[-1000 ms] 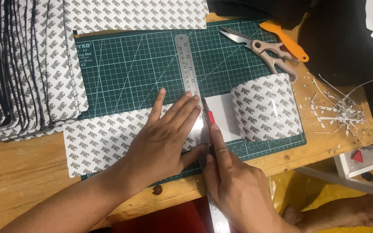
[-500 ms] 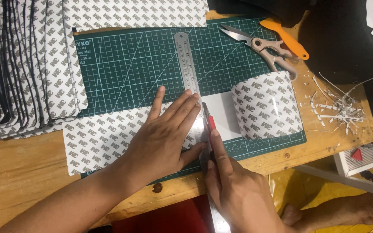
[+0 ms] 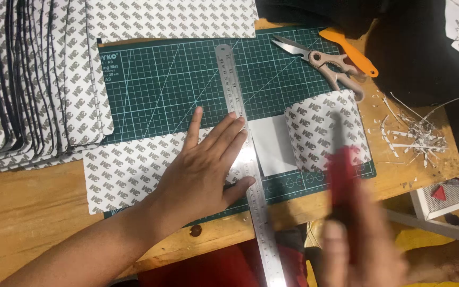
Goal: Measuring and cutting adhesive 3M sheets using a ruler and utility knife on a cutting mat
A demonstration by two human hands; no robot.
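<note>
My left hand (image 3: 203, 170) lies flat with fingers spread, pressing a patterned white sheet (image 3: 128, 170) and the left edge of a long steel ruler (image 3: 243, 154) onto a green cutting mat (image 3: 160, 85). Right of the ruler, the sheet's end (image 3: 320, 133) curls up, showing a plain white patch (image 3: 272, 143). My right hand (image 3: 362, 250) is blurred at the lower right, away from the ruler, gripping a red-handled cutter (image 3: 343, 175) that points up.
Stacks of patterned sheets (image 3: 22, 79) fill the left and top edge. Scissors (image 3: 320, 61) and an orange tool (image 3: 349, 50) lie at the mat's upper right. Paper trimmings (image 3: 415, 133) litter the wooden table (image 3: 27, 212) to the right. Black fabric (image 3: 415, 48) lies beyond.
My right hand has lifted the cutter off the ruler's edge and swung it out to the lower right. The left hand stays pressed on sheet and ruler.
</note>
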